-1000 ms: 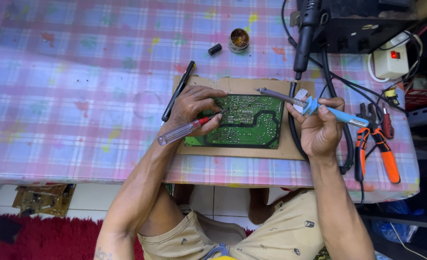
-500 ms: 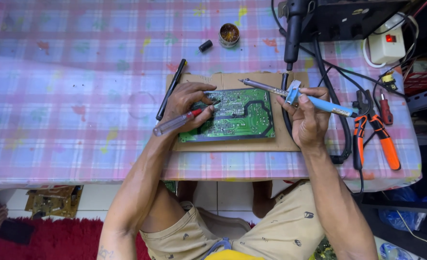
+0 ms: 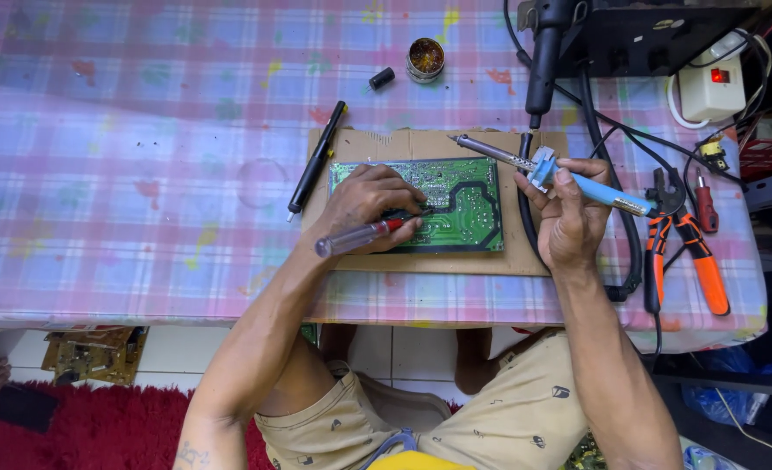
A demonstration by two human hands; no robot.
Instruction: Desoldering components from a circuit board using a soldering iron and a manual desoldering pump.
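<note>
A green circuit board [image 3: 456, 209] lies on a sheet of brown cardboard [image 3: 429, 261] on the plaid-covered table. My left hand [image 3: 364, 204] rests on the board's left part and grips a screwdriver [image 3: 355, 237] with a clear and red handle, its tip on the board. My right hand [image 3: 564, 213] is beside the board's right edge and holds a blue-handled soldering iron [image 3: 547, 170]. The iron's metal tip points left, above the board's upper right corner.
A black pen-like tool [image 3: 316, 157] lies left of the cardboard. A small round tin [image 3: 426, 58] and a black cap [image 3: 381, 78] sit farther back. Orange-handled pliers [image 3: 686, 248], cables, a white power strip [image 3: 712, 87] and a black device [image 3: 638, 30] crowd the right side.
The view has shifted a little. Both hands stay at the board, holding the same tools; the screwdriver has tilted slightly and the soldering iron is held a bit lower and nearer the board.
</note>
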